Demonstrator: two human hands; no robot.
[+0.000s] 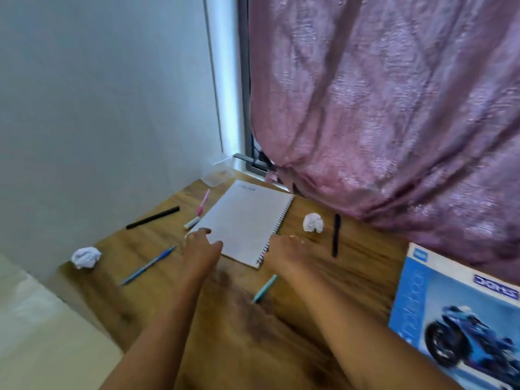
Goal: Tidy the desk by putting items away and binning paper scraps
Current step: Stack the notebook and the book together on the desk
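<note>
On the wooden counter (365, 263), in the corner where the pale wall meets a pink curtain (394, 108), an open spiral notebook (244, 223) lies at an angle with its wire binding on the right. The left hand (201, 246) is at the notebook's near left edge, its thumb over the page and its fingers (197, 232) by the left corner. The picture is blurred, so I cannot tell whether they pinch the paper or only rest on it. The right hand (287, 251) is at the near end of the binding with its knuckles up and its fingers bent downward. I cannot tell whether they grip the binding.

One crumpled paper ball (313, 222) sits just right of the notebook, and a black pen (335, 235) lies beyond it. A second paper ball (85, 257) sits near the counter's left edge. To the left of the notebook lie a pink pen (203, 202), a white marker (192, 222) and a long black marker (152, 217). A blue pen (149, 265) lies left of the left forearm, and a teal pen (264, 288) lies between the two wrists. A clear plastic box (218, 175) stands in the far corner. A blue notebook with a motorcycle cover (461, 313) lies at the near right.
</note>
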